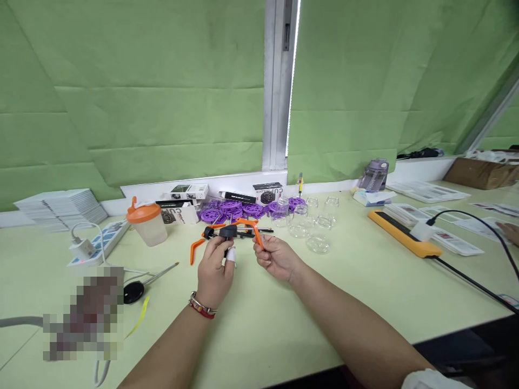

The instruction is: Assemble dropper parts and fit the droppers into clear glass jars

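Note:
My left hand point(214, 270) is closed around a black part with a round, knob-like top point(228, 231). A white wrap shows at one of its fingers. Pinched in my right hand point(278, 258) is an orange angled plastic piece point(258, 237), its upper end pointing toward the left hand. Just beyond the left hand lies a smaller black knob point(208, 233), and to its left another orange angled piece point(196, 250). Purple plastic ring-shaped parts point(235, 209) are heaped behind both hands. Several clear round cups point(318, 245) stand or lie to their right.
Left are an orange-lidded cup point(148, 226), a white power strip point(101, 243), a black-handled screwdriver point(134, 292) and a blurred-out object. Printed boxes point(180, 212) sit along the wall. An orange power strip point(405, 233) with a cable, papers and another person's hand point(508, 232) are right.

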Demonstrator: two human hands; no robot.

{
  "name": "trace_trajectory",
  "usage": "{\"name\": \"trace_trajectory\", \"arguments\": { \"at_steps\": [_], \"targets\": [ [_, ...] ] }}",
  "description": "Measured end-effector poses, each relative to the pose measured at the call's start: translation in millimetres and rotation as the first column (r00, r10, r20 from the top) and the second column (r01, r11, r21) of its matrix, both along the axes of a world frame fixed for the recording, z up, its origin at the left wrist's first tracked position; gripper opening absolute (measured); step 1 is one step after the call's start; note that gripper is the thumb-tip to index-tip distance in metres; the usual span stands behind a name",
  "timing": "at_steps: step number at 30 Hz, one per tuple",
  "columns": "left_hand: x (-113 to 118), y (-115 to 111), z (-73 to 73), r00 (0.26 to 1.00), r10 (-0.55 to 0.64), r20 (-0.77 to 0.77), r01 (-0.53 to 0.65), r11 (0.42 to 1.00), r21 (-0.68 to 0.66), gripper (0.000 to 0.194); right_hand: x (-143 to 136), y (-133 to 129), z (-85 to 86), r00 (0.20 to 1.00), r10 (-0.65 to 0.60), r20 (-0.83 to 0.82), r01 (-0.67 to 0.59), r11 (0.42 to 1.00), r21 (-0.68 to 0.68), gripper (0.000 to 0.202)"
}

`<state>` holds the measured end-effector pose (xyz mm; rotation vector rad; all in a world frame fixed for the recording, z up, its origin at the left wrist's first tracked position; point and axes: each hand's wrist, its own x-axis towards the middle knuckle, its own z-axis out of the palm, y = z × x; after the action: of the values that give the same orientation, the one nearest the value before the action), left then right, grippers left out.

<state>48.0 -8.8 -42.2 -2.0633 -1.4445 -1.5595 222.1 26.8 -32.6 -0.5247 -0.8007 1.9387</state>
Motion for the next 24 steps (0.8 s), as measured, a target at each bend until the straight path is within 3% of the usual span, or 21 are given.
{"name": "trace_trajectory", "arguments": {
  "at_steps": [3,5,8,12,14,18,24],
  "targets": [
    [3,-1,-0.7,0.986,-0.094,0.141,0.103,0.993,-0.059,0.017,-2,-3,-1.0,1.0,0.011,0.028,-0.012,0.999,0.041,0.014],
    [3,1,-1.0,0.938,-0.164,0.306,0.208,0.971,-0.118,0.01,-3,-4,-2.0,0.999,0.024,0.043,-0.026,0.998,0.063,0.016],
    [2,5,-0.3,0.786,-0.243,0.569,0.402,0.899,-0.171,0.004,-3,-3,-3.8,0.996,0.049,0.073,-0.057,0.993,0.107,0.021],
    [2,7,2.2,0.525,-0.271,0.807,0.611,0.78,-0.135,0.03,-3,-2,-5.7,0.986,0.047,0.158,-0.07,0.988,0.14,0.028],
    [3,7,3.3,0.445,-0.285,0.849,0.677,0.728,-0.11,0.041,-4,-1,-6.2,0.979,0.044,0.198,-0.075,0.985,0.152,0.031],
    [3,4,3.7,0.419,-0.325,0.848,0.749,0.651,-0.121,0.056,-5,-1,-7.5,0.969,0.005,0.246,-0.056,0.978,0.199,0.034],
    [1,4,1.1,0.453,-0.321,0.832,0.757,0.632,-0.168,0.046,-7,2,-13.1,0.951,-0.073,0.301,-0.009,0.964,0.264,0.037]
  ]
}}
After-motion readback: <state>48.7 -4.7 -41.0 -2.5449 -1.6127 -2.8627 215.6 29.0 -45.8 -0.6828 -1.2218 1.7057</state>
